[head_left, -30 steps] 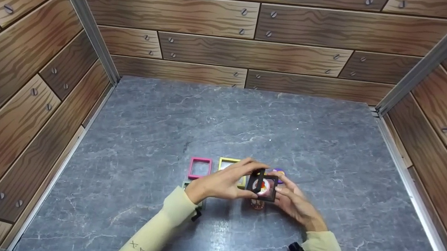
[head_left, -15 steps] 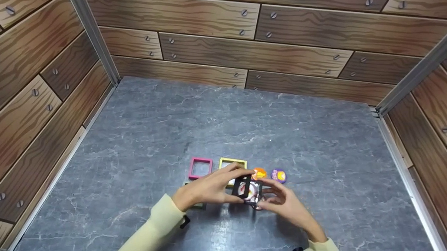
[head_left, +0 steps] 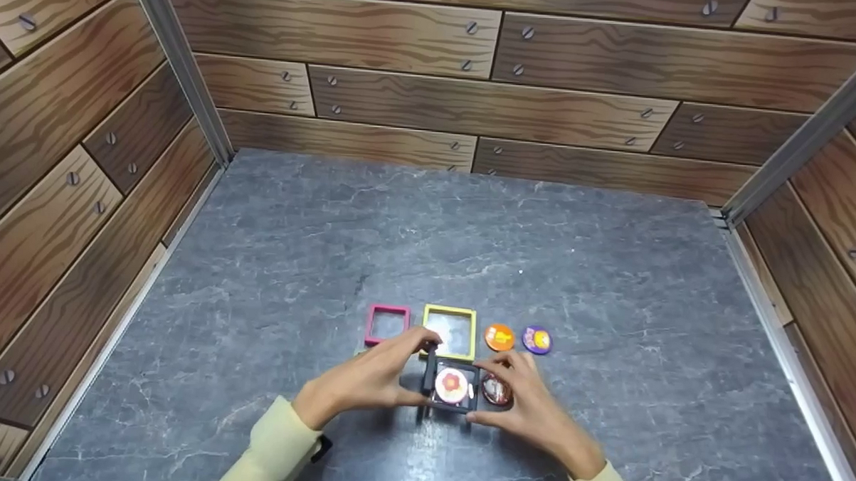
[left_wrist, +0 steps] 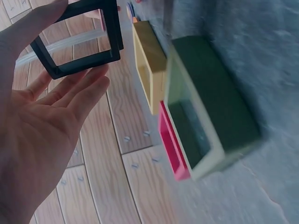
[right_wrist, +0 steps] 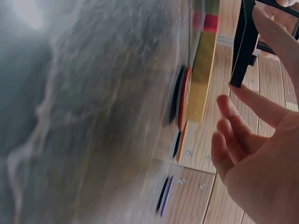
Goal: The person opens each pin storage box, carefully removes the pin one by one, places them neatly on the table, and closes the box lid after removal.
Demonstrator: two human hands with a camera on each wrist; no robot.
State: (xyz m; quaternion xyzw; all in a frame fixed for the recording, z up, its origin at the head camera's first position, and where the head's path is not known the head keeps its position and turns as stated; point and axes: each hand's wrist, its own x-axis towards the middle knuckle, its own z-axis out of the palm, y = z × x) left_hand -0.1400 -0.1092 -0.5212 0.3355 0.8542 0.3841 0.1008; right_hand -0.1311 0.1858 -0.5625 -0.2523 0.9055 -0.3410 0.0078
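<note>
Both hands hold a black square hinged display frame [head_left: 469, 398] above the table. A round badge with a red flower [head_left: 451, 385] sits on the clear film of its right half. My left hand [head_left: 355, 384] pinches the left half, which stands tilted up, between thumb and fingers; the left wrist view shows its black border [left_wrist: 114, 42] too. My right hand [head_left: 536, 415] grips the right half by its near and far edges, thumb and index finger apart. A dark red badge [head_left: 497, 389] lies on the table under the right hand, partly covered.
Behind the hands lie a pink frame [head_left: 388, 307] and a yellow frame [head_left: 475, 335]. An orange badge [head_left: 499, 337] and a purple badge [head_left: 537, 340] lie right of them. A green frame [left_wrist: 219, 93] stands near the left hand. Wood-patterned walls [head_left: 405, 90] surround the grey table.
Both hands have moved left and nearer the body with the black frame. Its right half has turned flatter, showing the flower badge face up. The orange and dark red badges have come into view.
</note>
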